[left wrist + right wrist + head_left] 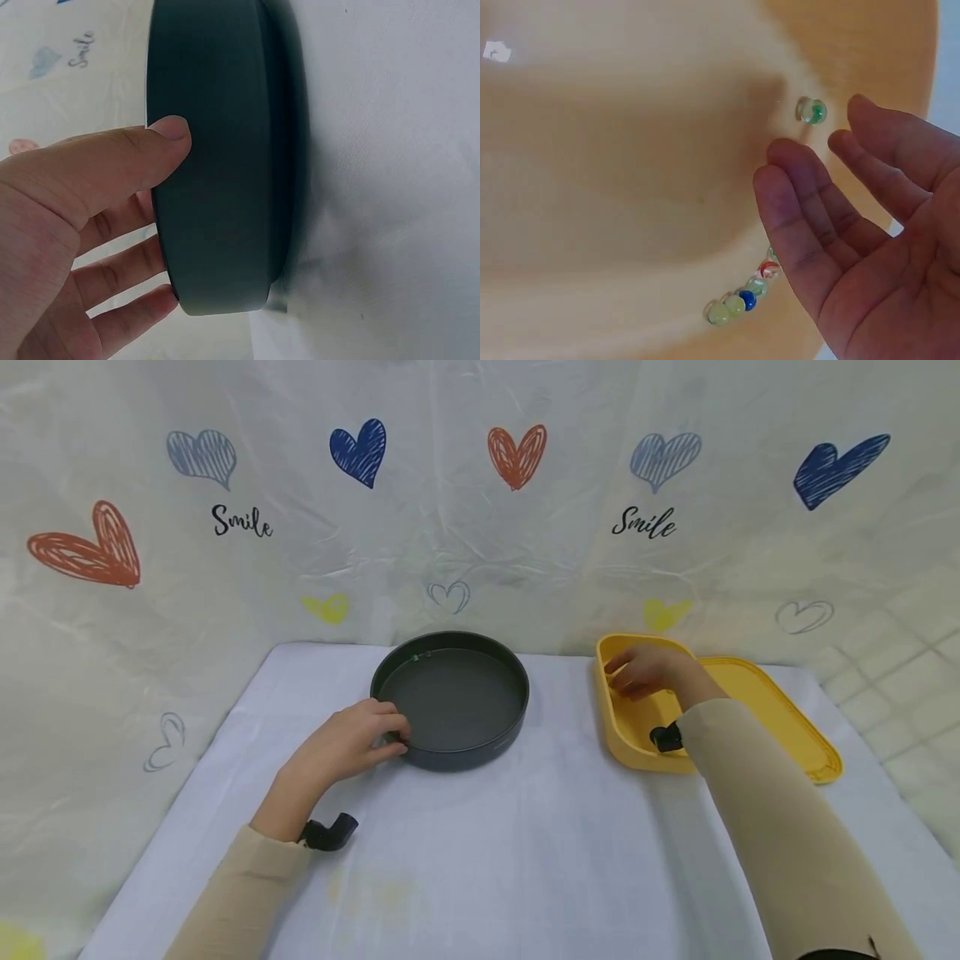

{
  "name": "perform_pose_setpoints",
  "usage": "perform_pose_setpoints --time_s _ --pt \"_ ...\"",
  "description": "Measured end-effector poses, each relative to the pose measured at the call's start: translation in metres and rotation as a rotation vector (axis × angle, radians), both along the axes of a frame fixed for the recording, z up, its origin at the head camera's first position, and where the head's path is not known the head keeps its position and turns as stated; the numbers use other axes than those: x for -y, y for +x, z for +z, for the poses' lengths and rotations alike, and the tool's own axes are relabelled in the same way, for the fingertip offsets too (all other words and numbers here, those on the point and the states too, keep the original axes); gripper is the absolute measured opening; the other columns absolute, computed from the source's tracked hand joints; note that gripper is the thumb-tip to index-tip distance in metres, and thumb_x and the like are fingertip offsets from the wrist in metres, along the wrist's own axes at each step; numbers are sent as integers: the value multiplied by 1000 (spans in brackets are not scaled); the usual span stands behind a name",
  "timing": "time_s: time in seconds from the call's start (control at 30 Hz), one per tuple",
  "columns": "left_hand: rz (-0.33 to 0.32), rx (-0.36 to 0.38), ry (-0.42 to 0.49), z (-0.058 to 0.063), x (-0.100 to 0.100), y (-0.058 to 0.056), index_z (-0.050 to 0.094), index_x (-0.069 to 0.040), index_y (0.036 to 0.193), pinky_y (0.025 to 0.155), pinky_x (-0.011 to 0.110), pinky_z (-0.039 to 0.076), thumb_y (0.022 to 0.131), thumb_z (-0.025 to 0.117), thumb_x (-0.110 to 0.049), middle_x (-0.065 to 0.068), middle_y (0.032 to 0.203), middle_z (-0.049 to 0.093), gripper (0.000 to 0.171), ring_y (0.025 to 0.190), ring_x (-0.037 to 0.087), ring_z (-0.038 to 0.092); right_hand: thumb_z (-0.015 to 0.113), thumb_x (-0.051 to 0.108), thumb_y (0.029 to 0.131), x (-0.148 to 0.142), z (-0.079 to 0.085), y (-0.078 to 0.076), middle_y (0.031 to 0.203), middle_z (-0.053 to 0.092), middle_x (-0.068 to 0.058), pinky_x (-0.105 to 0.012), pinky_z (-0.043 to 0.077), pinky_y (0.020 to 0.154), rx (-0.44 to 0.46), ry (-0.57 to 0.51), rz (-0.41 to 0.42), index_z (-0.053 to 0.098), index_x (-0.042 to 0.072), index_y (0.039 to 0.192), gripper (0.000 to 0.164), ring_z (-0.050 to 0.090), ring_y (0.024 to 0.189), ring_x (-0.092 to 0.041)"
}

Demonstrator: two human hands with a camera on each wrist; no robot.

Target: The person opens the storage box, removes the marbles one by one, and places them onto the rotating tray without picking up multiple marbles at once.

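My left hand [352, 739] holds the near-left rim of a dark round pan [465, 702]. In the left wrist view the thumb presses the pan's outer wall [225, 172] while the other fingers reach over the rim. A few small glass marbles [422, 656] lie along the pan's far-left inside edge. My right hand [648, 670] is down inside a yellow plastic container [611, 727], its fingers slightly bent and holding nothing. Close by its fingertips is a clear marble with a green swirl [811, 111]. Several more marbles [748, 300], blue, red-streaked and pale, line the container's inner edge, partly behind the fingers.
A yellow lid [772, 710] lies right of the container, partly behind the right forearm. White cloth [525, 852] covers the table. A sheet printed with hearts [465, 527] hangs behind it. Each wrist wears a small black camera [330, 832].
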State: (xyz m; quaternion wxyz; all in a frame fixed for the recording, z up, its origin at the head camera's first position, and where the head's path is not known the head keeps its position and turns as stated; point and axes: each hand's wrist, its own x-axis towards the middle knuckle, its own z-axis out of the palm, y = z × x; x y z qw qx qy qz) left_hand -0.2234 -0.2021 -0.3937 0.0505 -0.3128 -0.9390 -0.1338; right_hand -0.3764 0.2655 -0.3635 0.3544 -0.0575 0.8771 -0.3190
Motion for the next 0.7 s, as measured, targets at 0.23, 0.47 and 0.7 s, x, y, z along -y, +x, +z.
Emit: perform_pose_setpoints --time_s 0.23,0.47,0.7 --pt "-1 3 14 -1 0 0 71 -26 91 76 33 50 86 80 -20 -10 92 62 12 88 12 57 58 8 95 10 0 1 117 56 -18 -44 51 99 20 88 34 41 -7 143 53 60 102 -30" --pt "-6 10 10 -2 0 -1 71 -26 92 77 32 50 86 80 -21 -11 93 63 11 89 12 57 58 4 93 17 1 3 109 59 -15 -41 55 92 8 136 100 46 -6 137 47 63 95 -27" --pt "-5 16 8 -1 0 -1 72 -26 93 76 32 51 86 80 -21 -10 94 63 12 89 13 57 60 1 89 21 3 9 96 65 -13 -40 57 84 30 202 169 62 -2 111 22 65 86 -26"
